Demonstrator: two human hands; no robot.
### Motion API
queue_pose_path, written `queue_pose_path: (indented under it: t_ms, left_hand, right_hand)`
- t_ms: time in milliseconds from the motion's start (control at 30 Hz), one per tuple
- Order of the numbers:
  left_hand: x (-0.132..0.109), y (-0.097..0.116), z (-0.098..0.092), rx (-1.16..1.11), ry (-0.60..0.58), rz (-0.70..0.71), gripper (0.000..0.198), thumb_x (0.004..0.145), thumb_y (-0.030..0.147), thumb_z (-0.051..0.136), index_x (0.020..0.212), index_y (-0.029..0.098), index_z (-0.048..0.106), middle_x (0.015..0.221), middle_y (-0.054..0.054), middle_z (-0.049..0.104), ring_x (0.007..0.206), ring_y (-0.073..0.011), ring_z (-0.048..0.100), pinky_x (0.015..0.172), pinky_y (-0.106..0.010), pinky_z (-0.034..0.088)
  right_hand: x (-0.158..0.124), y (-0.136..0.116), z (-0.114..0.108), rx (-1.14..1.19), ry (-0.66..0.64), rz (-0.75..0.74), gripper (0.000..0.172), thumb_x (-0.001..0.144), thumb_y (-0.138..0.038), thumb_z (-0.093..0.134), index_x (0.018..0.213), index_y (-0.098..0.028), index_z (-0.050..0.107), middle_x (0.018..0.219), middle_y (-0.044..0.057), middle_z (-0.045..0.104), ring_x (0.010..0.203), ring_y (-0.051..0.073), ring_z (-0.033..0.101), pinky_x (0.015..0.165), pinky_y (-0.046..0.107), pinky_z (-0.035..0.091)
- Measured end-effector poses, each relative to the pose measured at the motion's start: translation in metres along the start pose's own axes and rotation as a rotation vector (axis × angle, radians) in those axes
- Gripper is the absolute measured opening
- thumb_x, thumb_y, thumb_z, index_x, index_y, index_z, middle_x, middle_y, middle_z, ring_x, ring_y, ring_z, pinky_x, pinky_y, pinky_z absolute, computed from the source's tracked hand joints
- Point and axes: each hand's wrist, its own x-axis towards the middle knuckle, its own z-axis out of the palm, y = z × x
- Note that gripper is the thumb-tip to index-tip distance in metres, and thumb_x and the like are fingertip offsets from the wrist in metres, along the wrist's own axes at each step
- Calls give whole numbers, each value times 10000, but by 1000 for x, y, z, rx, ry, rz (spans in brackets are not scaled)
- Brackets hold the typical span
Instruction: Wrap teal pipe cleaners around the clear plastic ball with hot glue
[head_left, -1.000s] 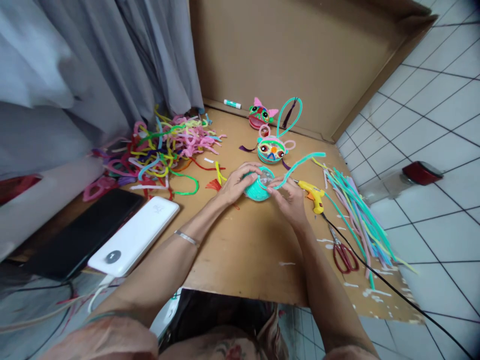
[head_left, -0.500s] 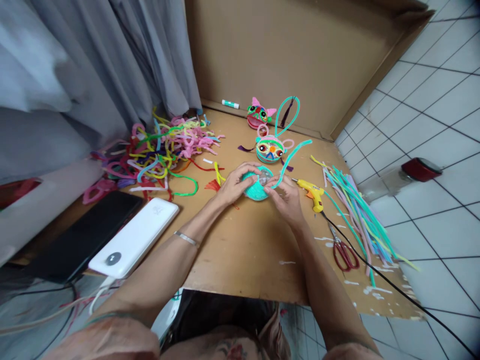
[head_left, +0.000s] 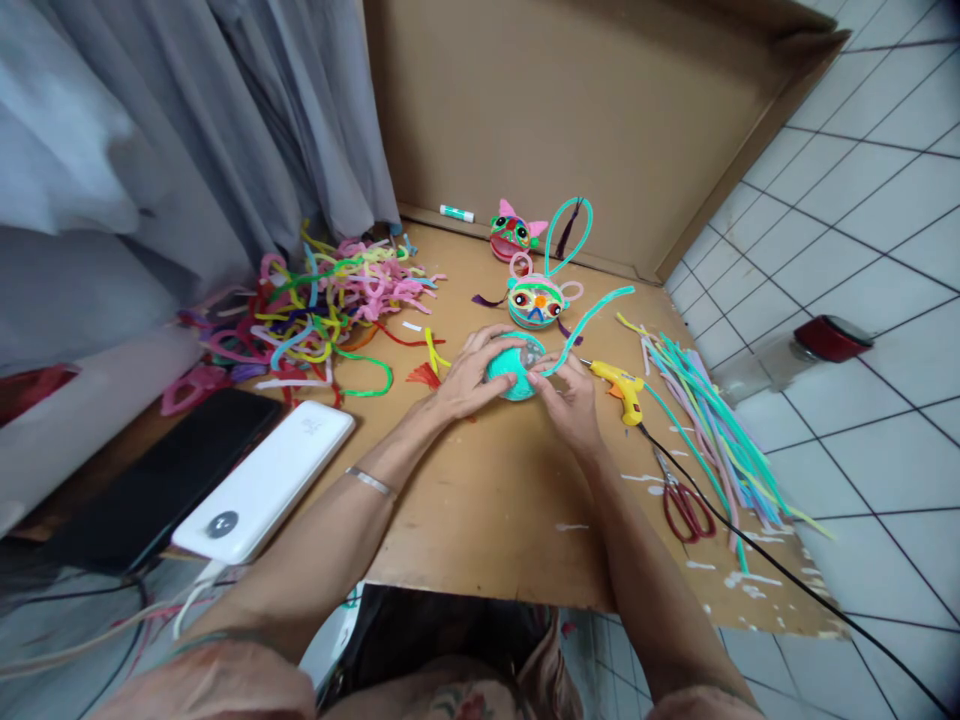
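Observation:
A small ball wrapped in teal pipe cleaner [head_left: 511, 372] rests on the cardboard sheet [head_left: 480, 500], with a clear patch at its top. My left hand [head_left: 466, 374] curls round its left side. My right hand [head_left: 568, 396] pinches the free teal pipe cleaner [head_left: 592, 318] against the ball's right side; the loose end arcs up to the right. Just behind stand two finished pipe-cleaner animal faces [head_left: 535, 300], one with tall teal loop ears.
A yellow glue gun [head_left: 619, 385] with a black cord lies right of my hands, red scissors [head_left: 684, 506] nearer me. Straight pipe cleaners [head_left: 705, 420] lie at right, a tangled heap [head_left: 330, 300] at left. A white power bank [head_left: 262, 484] and black phone sit near left.
The loose teal end swung down and back up a little as my hands kept working on the ball. The view drifted slightly; both hands stay on the ball.

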Motion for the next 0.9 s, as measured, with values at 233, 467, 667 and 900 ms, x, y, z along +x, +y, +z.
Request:
queue_pose_path:
  t_ms: [233, 467, 667, 900]
  left_hand:
    - [1, 1, 9, 26, 0, 30, 839, 642, 591, 833, 1349, 247, 541, 1462, -152, 464, 1383, -356, 443, 1170, -528, 358]
    - [-1, -4, 19, 81, 52, 82, 875, 648, 541, 847, 1370, 192, 495, 1465, -204, 441, 1395, -355, 442, 1152, -505, 400]
    - [0, -3, 20, 62, 99, 121, 716, 686, 386, 797, 1326, 198, 534, 1397, -175, 511, 1335, -325, 504, 1119, -475, 440]
    - [-2, 0, 14, -9, 72, 106, 719, 651, 341, 804, 1305, 183, 551, 1348, -160, 544, 1281, -308, 541, 1104, -474, 456]
  right_hand:
    - [-2, 1, 5, -7, 35, 27, 158, 910, -355, 615, 841, -227, 677, 914, 48, 665, 937, 210, 652, 874, 379, 539]
    - [-4, 0, 8, -1, 63, 32, 172, 912, -362, 610, 842, -221, 681, 927, 54, 658, 950, 211, 646, 876, 375, 542]
    - [-3, -1, 10, -19, 84, 59, 211, 913, -397, 609, 818, -224, 682, 927, 59, 658, 940, 205, 645, 872, 376, 544]
    - [-2, -7, 6, -41, 74, 29, 222, 838, -398, 708, 977, -226, 685, 984, 58, 704, 960, 216, 654, 884, 385, 538]
